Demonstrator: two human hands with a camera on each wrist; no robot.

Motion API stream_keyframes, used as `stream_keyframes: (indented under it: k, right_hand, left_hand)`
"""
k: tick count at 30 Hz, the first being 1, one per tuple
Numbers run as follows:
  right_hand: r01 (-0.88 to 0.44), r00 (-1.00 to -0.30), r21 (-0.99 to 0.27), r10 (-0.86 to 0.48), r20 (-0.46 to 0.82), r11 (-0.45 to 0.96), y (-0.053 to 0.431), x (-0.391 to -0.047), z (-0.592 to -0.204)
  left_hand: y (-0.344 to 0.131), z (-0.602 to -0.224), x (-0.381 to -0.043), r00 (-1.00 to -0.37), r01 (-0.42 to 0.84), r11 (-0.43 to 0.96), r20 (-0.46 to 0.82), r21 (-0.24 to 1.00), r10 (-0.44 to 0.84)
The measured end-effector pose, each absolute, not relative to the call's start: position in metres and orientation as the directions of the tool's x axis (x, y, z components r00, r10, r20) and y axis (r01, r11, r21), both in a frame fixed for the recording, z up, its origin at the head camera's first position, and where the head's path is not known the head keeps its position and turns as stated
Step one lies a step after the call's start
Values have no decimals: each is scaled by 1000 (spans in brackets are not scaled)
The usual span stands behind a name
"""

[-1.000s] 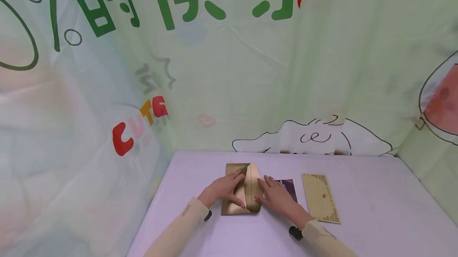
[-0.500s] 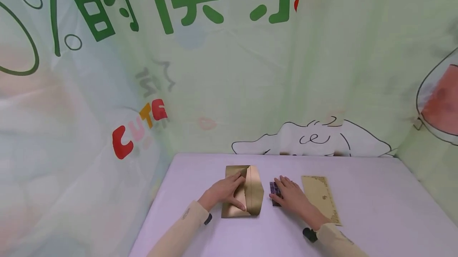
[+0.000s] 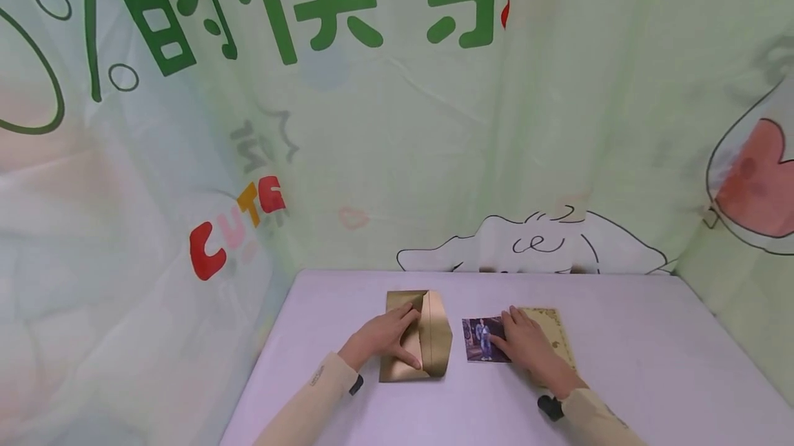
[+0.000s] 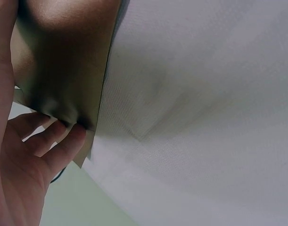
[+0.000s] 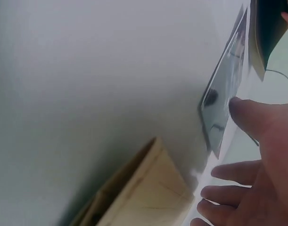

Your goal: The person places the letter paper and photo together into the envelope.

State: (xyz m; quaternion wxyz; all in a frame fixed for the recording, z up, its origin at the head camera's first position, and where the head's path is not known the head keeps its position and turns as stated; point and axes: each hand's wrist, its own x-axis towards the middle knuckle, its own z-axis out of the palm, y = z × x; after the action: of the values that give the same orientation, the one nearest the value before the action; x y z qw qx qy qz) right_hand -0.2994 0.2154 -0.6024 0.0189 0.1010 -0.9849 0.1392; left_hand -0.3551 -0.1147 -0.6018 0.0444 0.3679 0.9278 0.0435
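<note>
The gold envelope lies on the table with its flap opened out to the right. My left hand rests on its body, thumb and fingers spread at the opening. In the left wrist view, fingertips touch the envelope's edge. My right hand lies over the right end of a printed photo, which shows a person in blue clothes. The right thumb is at the photo's surface, and the other fingers are extended. Firm contact cannot be made out.
A cream envelope with a decorated border lies right of the photo, partly covered by my right hand. Lilac cloth covers the table. A printed curtain hangs behind and along both sides.
My right hand has left the gold envelope's flap and moved right, across the photo to its right end, uncovering the picture. The left hand has stayed on the gold envelope.
</note>
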Motion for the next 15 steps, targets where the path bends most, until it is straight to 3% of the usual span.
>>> stream_keyframes:
  k: [9, 15]
  right_hand:
    - [-178, -984, -269, -171, 50, 946, 216, -306, -610]
    - [-170, -983, -367, -131, 129, 914, 215, -307, -610]
  left_hand:
    - [-115, -605, -356, -711, 697, 708, -21, 111, 703]
    - [-115, -603, -356, -720, 686, 720, -39, 104, 692]
